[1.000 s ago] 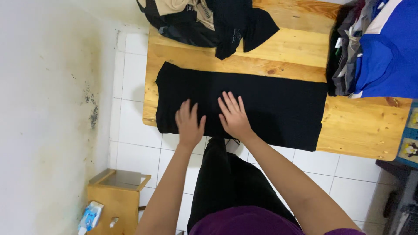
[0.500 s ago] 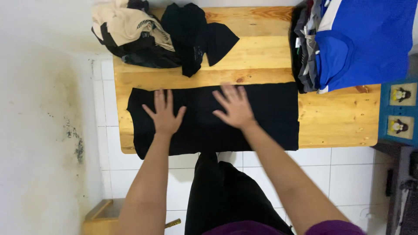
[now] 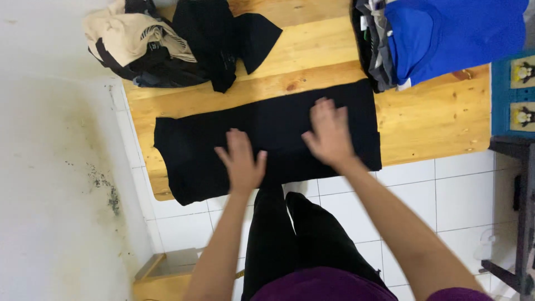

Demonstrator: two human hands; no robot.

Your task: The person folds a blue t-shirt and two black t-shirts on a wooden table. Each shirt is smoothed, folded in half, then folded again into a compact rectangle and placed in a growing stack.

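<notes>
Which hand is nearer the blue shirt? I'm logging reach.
Right. The right hand lies flat on the black garment just below-left of the blue shirt; the left hand rests farther left.

Matt black cloth garment (image 3: 278, 125) on glossy wooden table (image 3: 434, 117).

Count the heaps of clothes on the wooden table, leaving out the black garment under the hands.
2. A loose heap of beige and black clothes lies at the table's far left corner; a folded stack topped by a blue garment sits at the far right, partly cut off by the frame.

Both hands (image 3: 242, 161) flat on black garment (image 3: 189, 150)
</notes>
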